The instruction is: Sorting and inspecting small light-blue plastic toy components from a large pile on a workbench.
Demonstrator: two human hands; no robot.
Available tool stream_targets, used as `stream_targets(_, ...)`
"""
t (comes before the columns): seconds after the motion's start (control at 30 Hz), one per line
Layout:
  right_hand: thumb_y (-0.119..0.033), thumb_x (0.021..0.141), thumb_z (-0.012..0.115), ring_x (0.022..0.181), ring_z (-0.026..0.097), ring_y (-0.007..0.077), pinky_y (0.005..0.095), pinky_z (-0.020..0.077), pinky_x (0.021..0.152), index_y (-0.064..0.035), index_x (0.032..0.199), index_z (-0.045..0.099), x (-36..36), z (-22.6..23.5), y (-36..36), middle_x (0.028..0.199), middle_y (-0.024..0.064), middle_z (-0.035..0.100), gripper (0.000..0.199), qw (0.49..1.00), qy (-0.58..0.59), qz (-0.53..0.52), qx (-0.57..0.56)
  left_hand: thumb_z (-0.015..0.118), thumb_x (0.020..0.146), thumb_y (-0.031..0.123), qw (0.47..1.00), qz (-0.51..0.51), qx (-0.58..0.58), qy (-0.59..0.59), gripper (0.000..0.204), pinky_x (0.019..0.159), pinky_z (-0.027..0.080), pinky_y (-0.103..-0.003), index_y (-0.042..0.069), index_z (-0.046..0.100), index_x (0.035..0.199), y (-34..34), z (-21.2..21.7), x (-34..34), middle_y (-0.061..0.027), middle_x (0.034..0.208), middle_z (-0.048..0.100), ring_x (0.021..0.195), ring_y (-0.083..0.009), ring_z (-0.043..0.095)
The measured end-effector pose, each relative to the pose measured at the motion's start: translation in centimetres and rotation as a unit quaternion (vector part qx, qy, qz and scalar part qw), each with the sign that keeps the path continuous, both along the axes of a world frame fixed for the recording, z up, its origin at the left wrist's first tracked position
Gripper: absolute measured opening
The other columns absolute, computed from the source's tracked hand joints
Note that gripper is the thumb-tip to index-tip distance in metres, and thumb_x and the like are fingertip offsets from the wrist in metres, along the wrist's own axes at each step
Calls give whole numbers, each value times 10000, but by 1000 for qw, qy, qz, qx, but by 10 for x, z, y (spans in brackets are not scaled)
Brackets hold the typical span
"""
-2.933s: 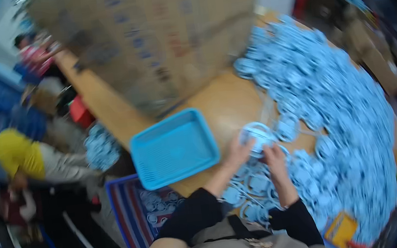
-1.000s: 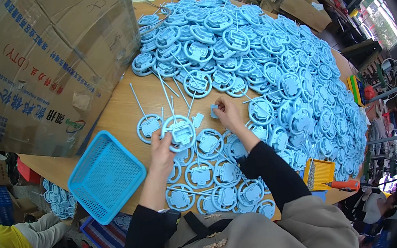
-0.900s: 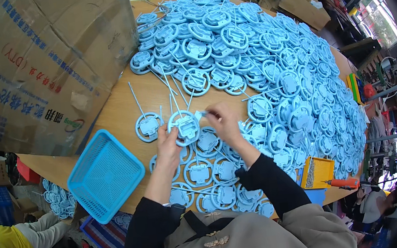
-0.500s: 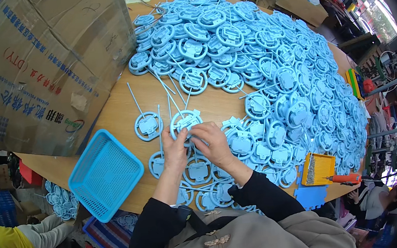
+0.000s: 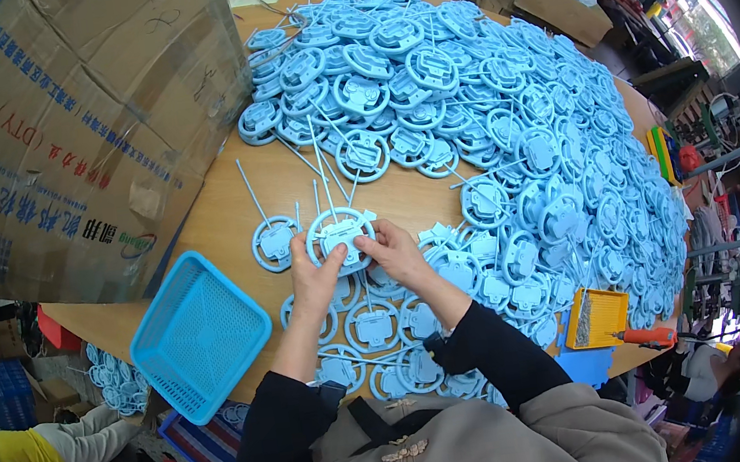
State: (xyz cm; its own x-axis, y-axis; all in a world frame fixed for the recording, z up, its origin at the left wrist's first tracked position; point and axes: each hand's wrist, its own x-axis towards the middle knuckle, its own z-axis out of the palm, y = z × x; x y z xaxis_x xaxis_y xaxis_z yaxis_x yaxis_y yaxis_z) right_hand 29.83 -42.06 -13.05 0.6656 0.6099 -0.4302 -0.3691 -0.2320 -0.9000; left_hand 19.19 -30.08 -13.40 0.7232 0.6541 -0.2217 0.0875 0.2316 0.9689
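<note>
Both hands hold one light blue round plastic moulding (image 5: pixel 339 229) with a thin sprue stick pointing up, just above the wooden table (image 5: pixel 220 214). My left hand (image 5: pixel 316 279) grips its lower left rim. My right hand (image 5: pixel 391 251) pinches its lower right rim and centre. Another blue moulding (image 5: pixel 275 242) lies flat just to the left. More of the same mouldings (image 5: pixel 372 323) lie under my wrists, near the table's front edge.
A huge heap of blue mouldings (image 5: pixel 484 106) covers the table's far and right side. A blue mesh basket (image 5: pixel 198 333) sits at the front left corner. A big cardboard box (image 5: pixel 71 129) stands at left. A yellow tray (image 5: pixel 598 317) lies at right. A person in yellow (image 5: pixel 28 453) sits lower left.
The view swung from the table's side to over the pile. My hands picked one moulding from the table and brought it together between both hands, closer to my body.
</note>
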Motion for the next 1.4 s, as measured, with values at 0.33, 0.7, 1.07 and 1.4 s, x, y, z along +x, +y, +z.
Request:
stream_targets(0.33,-130,741,585,992,506,242,366,425,787,-120,930,679,95,-26,49,1159,56,540,211,628,-704,258,-207,624,805,24,993,90,70,29,440,668,510,-318,55,400,1182,69,16,14,-90,1016,547,915,-190,588)
stream_targets(0.7,-9,799,583,783,599,293,331,481,677,-52,947,602,107,21,8,891,124,607,155,814,-580,-23,-4,554,857,-13,938,155,296,-88,366,867,425,-291,1,390,1184,93,90,-45,-101,1102,497,988,-165,511)
stream_targets(1.07,-52,697,578,861,556,283,391,458,705,-97,894,616,-20,33,-46,883,79,563,206,696,-657,279,-71,591,815,-23,968,168,82,-165,416,860,453,-297,20,386,1175,49,103,-63,-89,1080,511,981,-145,518)
stream_targets(1.4,-144,776,649,970,559,277,350,478,808,-68,1160,574,-45,82,-34,1007,116,594,398,884,-411,222,5,582,822,-25,987,-8,23,-158,463,928,436,-316,3,369,1232,19,114,-95,-110,1145,523,1068,-172,524)
